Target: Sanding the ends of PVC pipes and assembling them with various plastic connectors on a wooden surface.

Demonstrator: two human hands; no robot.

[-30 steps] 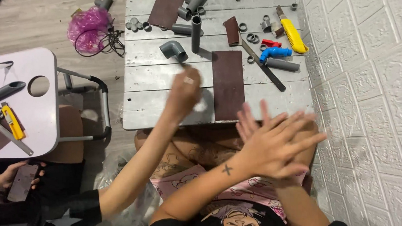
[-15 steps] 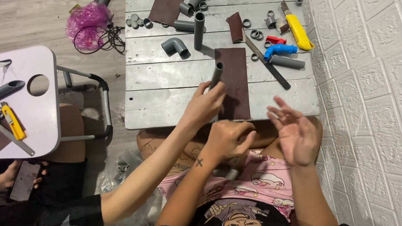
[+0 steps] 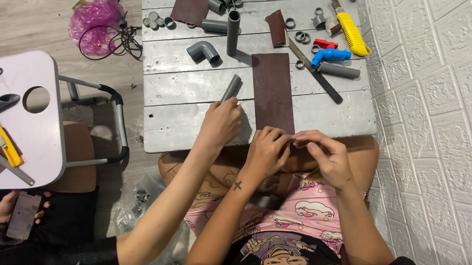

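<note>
Sandpaper strip (image 3: 272, 93) at both hands' fingertips

On the far worktop (image 3: 189, 91) lie a grey elbow fitting (image 3: 204, 51), a yellow utility knife (image 3: 351, 33) and a blue fitting (image 3: 329, 57); a pink bag (image 3: 92, 18) sits far left on the floor.

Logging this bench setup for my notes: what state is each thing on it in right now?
Left hand: pinching the sandpaper's near edge.
Right hand: fingertips meet the left hand's at that edge.
Sandpaper sheet: flat on the table.
Co-worker's hand: gripping a grey pipe, tilted.
Grey elbow: lying loose.
Yellow cutter: lying untouched.
</note>
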